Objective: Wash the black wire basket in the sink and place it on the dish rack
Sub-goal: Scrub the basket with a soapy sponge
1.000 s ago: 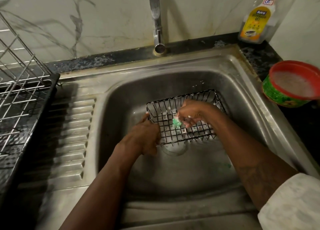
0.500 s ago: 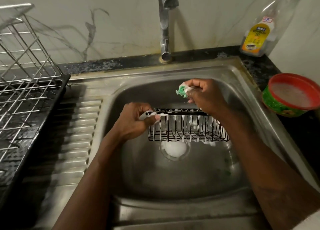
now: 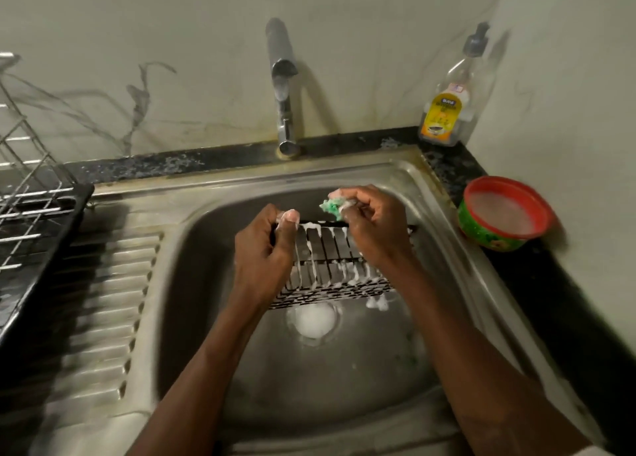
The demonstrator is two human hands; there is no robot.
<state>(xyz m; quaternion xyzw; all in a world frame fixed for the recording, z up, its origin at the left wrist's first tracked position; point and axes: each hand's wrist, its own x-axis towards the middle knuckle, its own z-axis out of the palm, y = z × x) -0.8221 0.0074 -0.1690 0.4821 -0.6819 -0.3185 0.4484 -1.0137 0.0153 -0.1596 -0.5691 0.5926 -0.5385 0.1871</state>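
In the head view we hold the basket [image 3: 330, 266] tilted on its edge inside the sink [image 3: 309, 386], with foam on its wires. Our left hand [image 3: 265, 249] grips its top left corner with curled fingers. Our right hand [image 3: 375, 228] pinches a green sponge [image 3: 332, 208] at the top rim, and the rack [image 3: 51, 221] stands well apart on the left.

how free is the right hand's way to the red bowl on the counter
Probably free: the right hand, pinching the green scrubber, is above the wire basket, and only the sink rim lies between it and the red bowl.
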